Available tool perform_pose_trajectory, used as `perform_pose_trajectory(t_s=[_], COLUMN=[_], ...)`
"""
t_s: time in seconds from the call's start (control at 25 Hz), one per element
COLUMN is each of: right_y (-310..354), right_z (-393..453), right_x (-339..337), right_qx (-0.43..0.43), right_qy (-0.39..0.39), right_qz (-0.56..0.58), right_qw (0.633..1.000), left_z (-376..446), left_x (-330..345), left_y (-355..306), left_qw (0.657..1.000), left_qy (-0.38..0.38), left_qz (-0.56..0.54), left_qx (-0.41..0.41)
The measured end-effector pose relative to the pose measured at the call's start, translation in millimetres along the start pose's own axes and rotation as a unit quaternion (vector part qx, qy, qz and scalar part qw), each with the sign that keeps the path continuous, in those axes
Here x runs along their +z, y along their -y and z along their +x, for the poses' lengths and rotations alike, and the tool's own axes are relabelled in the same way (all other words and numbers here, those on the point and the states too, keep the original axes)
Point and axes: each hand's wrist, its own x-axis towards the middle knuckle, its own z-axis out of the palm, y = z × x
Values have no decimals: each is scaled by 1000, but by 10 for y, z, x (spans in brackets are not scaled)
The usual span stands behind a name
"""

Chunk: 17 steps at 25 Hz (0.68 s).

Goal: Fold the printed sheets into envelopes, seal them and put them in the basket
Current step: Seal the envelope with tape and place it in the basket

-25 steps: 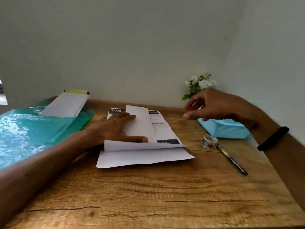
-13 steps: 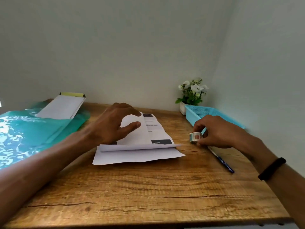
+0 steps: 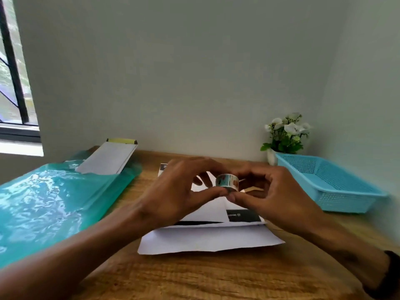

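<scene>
Patterned tape roll (image 3: pixel 227 183) pinched between left hand (image 3: pixel 179 191) and right hand (image 3: pixel 275 195) above the folded printed sheet (image 3: pixel 207 239), blue basket (image 3: pixel 337 191) at three o'clock.

sheet (image 3: pixel 207 239) mid-table (image 3: pixel 194 278), basket (image 3: pixel 329 182) right, plant (image 3: pixel 285 135) behind it

Printed sheet (image 3: pixel 216 213), partly folded, on the desk: white lettering "cover (" followed by unclear strokes, in a black box near its lower right fold. A second black box at its far left corner shows a single "2"; the rest is hidden behind a hand.
</scene>
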Motion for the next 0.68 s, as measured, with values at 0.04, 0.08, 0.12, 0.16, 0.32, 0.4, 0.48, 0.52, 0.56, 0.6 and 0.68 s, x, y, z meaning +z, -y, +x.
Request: perform_pose_trajectory(t_s=[0.04, 0.08, 0.12, 0.16, 0.32, 0.4, 0.48, 0.52, 0.56, 0.6, 0.68], right_y=[-19, -45, -74, -93, -103, -64, -33, -24, -15, -11, 2], right_z=[-29, -51, -67, -84, -96, -112, -128, -136, -146, -152, -164], right_x=[13, 15, 14, 11, 23, 41, 51, 55, 67, 81, 116], right_qx=[-6, -6, -1, 3, -8, -11, -16, -19, -22, -26, -34], right_qy=[-7, -15, -27, -43, -86, -76, -73, -75, -75, -73, -70], right_qz=[16, 36, 56, 74, 68, 58, 52, 48, 46, 45, 52], right_qw=[1000, 999, 998, 996, 994, 995, 996, 996, 996, 996, 996], left_z=[6, 10, 11, 7, 6, 3, 4, 6, 6, 4, 1], left_x=[7, 14, 20, 23, 43, 50, 46, 49, 55, 61, 84], left_y=[9, 17, 22, 29, 56, 67, 77, 79, 76, 63, 40], left_qw=[1000, 999, 998, 997, 992, 987, 981, 979, 977, 975, 969], left_qy=[-7, -13, -18, -22, -23, -27, -30, -27, -22, -18, -17], left_qz=[-15, -30, -48, -66, -111, -145, -172, -181, -188, -197, -221], left_qx=[-6, -14, -23, -33, -58, -70, -84, -88, -93, -100, -111])
